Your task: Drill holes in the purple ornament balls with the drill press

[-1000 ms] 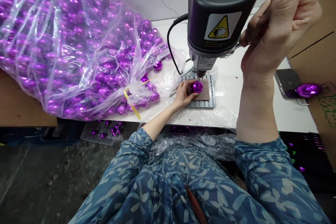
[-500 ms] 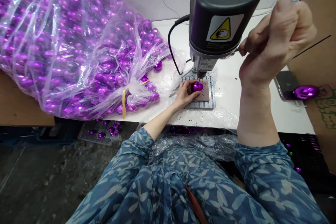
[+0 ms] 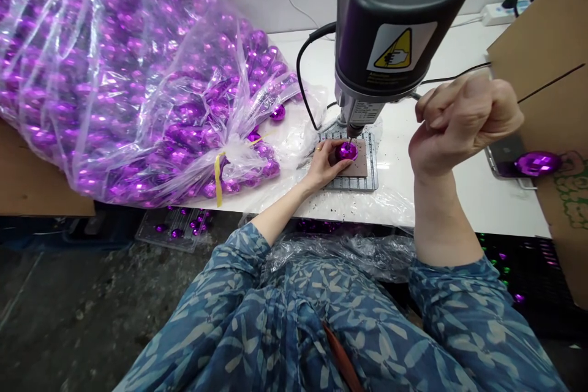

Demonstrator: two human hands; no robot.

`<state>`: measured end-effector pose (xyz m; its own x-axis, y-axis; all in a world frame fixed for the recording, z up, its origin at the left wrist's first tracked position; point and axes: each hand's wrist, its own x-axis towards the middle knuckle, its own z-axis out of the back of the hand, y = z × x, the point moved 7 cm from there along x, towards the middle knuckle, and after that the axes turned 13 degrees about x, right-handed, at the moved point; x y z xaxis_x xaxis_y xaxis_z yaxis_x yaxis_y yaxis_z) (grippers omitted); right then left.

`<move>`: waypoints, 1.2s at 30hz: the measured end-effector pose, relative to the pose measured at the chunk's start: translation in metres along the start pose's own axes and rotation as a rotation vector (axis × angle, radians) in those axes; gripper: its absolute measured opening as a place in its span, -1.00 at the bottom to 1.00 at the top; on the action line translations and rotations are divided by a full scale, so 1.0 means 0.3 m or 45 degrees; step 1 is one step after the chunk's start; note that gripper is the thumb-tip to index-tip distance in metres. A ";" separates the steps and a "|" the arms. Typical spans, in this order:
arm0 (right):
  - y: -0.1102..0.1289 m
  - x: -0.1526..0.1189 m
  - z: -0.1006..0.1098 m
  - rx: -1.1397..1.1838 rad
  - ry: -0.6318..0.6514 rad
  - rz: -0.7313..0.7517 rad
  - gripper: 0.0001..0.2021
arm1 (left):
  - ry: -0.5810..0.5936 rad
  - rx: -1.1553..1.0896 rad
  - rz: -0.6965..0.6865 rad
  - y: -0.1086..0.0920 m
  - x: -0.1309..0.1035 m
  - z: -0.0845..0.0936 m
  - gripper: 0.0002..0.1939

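Observation:
A black drill press [image 3: 399, 18] with a yellow warning label stands over the white table. Its bit meets the top of a shiny purple ball [image 3: 347, 151], which lies on a brown board [image 3: 361, 165] on the press's grey metal base [image 3: 372, 179]. My left hand [image 3: 324, 166] grips that ball from the left between thumb and fingers. To the right of the press, my right hand [image 3: 466, 119] is closed around the press's feed lever [image 3: 414, 95], of which only a short piece shows.
A large clear bag of purple balls [image 3: 138, 92] fills the left of the table [image 3: 478, 196]. One loose ball [image 3: 277, 113] lies by it. A phone [image 3: 504, 153] and a purple ornament [image 3: 537, 163] are at the right, beside cardboard [image 3: 551, 43].
My right hand has come down and slightly left with the lever. My left hand and the ball have stayed in place under the bit. The view has shifted slightly.

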<state>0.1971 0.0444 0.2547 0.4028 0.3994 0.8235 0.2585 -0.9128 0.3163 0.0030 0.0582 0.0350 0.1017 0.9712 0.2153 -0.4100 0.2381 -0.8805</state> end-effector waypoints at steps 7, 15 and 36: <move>-0.029 -0.039 0.052 0.004 -0.005 0.135 -0.20 | 0.020 0.012 0.003 0.001 0.001 0.001 -0.44; -0.039 -0.082 0.081 -0.106 -0.023 0.179 -0.30 | 0.015 0.000 -0.018 -0.003 -0.002 0.002 -0.45; -0.009 -0.038 0.023 -0.139 0.025 0.065 -0.23 | -0.043 0.153 -0.142 0.032 0.007 -0.015 -0.47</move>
<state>0.1979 0.0430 0.2412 0.3953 0.3514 0.8487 0.1405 -0.9362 0.3223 0.0035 0.0627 0.0250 0.1230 0.9377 0.3248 -0.5037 0.3410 -0.7937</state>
